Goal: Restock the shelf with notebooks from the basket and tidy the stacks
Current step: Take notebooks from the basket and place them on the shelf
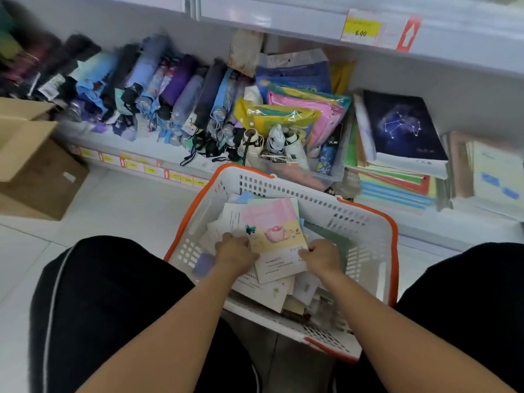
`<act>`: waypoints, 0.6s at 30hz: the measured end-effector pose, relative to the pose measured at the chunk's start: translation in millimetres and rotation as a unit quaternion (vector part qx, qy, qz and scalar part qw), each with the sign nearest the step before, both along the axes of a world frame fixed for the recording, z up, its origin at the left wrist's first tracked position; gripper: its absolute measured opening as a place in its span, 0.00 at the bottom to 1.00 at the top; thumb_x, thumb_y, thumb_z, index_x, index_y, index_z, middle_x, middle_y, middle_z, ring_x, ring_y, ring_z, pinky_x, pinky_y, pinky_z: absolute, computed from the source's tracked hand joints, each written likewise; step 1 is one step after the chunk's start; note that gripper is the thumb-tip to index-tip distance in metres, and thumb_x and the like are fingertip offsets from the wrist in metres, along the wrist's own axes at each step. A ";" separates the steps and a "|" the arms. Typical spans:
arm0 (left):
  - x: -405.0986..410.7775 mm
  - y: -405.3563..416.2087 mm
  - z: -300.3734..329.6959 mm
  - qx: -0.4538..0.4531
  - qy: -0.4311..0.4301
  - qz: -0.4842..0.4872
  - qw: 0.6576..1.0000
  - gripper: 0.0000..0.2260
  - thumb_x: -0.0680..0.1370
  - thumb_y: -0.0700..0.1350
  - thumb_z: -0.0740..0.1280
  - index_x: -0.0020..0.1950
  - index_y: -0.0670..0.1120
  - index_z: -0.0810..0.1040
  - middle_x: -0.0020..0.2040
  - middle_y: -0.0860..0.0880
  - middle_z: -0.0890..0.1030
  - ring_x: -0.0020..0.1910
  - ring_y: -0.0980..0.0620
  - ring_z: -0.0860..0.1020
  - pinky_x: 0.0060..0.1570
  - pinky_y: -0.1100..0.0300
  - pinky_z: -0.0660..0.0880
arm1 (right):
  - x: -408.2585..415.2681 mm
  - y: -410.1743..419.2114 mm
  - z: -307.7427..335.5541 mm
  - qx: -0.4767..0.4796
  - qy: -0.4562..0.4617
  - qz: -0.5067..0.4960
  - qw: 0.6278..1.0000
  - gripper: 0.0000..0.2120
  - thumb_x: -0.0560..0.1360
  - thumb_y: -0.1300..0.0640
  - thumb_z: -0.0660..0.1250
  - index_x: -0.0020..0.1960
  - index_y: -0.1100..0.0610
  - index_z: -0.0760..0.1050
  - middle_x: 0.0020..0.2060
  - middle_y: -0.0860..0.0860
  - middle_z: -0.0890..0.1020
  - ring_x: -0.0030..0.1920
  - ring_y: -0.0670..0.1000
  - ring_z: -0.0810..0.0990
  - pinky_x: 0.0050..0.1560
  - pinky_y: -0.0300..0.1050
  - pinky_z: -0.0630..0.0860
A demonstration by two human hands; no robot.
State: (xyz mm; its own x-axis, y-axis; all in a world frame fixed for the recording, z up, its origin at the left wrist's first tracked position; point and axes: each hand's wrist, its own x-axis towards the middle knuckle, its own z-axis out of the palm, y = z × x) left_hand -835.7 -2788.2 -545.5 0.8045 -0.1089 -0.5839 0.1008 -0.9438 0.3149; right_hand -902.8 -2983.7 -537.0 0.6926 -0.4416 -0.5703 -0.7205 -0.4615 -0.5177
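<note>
A white basket with an orange rim (365, 222) sits on the floor between my knees, full of loose notebooks. On top lies a pastel notebook with a pink teapot picture (272, 228). My left hand (234, 252) grips its left edge and my right hand (321, 255) grips its right edge, both inside the basket. On the low shelf at the right, a dark blue constellation notebook (402, 126) tops a slanted stack of notebooks (394, 185). More pale notebooks (493, 171) are stacked at the far right.
Folded umbrellas (158, 89) fill the shelf's left half. Colourful plastic pouches (300, 109) stand in a clear bin at the middle. An open cardboard box (31, 165) sits on the floor at the left. An upper shelf edge with a yellow price tag (360, 28) overhangs.
</note>
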 end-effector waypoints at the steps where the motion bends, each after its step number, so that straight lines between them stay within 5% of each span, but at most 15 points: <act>1: -1.0 -2.5 -0.5 -0.020 -0.001 0.006 1.000 0.23 0.76 0.56 0.66 0.70 0.50 0.73 0.67 0.41 0.67 0.65 0.41 0.71 0.64 0.55 0.68 | -2.2 -6.2 -1.0 0.006 0.008 -0.011 1.000 0.13 0.76 0.56 0.70 0.35 0.60 0.76 0.34 0.54 0.78 0.36 0.53 0.78 0.37 0.49 0.78; 5: 0.0 -5.5 0.1 -0.045 0.015 0.019 0.999 0.25 0.76 0.55 0.67 0.71 0.48 0.70 0.67 0.42 0.69 0.63 0.42 0.71 0.62 0.56 0.69 | -5.5 -28.5 8.3 0.098 0.012 -0.171 0.980 0.07 0.78 0.63 0.66 0.41 0.61 0.75 0.45 0.59 0.81 0.46 0.59 0.81 0.49 0.58 0.82; 10: -10.0 -11.7 -1.2 -0.023 -0.027 -0.017 0.999 0.24 0.76 0.41 0.68 0.71 0.48 0.67 0.63 0.41 0.65 0.58 0.37 0.73 0.58 0.49 0.74 | -8.5 -36.8 16.8 0.238 0.010 -0.261 0.935 0.03 0.81 0.66 0.61 0.53 0.60 0.71 0.49 0.58 0.79 0.40 0.53 0.78 0.38 0.50 0.77; 15: -13.4 -11.4 -1.9 -0.012 -0.078 -0.051 0.996 0.25 0.76 0.39 0.67 0.72 0.50 0.67 0.63 0.42 0.65 0.58 0.39 0.69 0.56 0.48 0.73 | -22.8 -11.8 -11.1 0.344 0.039 -0.288 0.893 0.09 0.83 0.66 0.55 0.56 0.60 0.73 0.52 0.60 0.80 0.46 0.57 0.79 0.45 0.55 0.79; 18: -16.6 -11.3 1.4 -0.044 -0.084 -0.054 0.994 0.28 0.75 0.38 0.65 0.74 0.52 0.66 0.63 0.42 0.66 0.60 0.40 0.68 0.60 0.48 0.73 | -30.5 3.7 -16.3 0.386 0.040 -0.301 0.871 0.10 0.83 0.66 0.54 0.59 0.60 0.72 0.53 0.59 0.80 0.49 0.56 0.80 0.39 0.53 0.79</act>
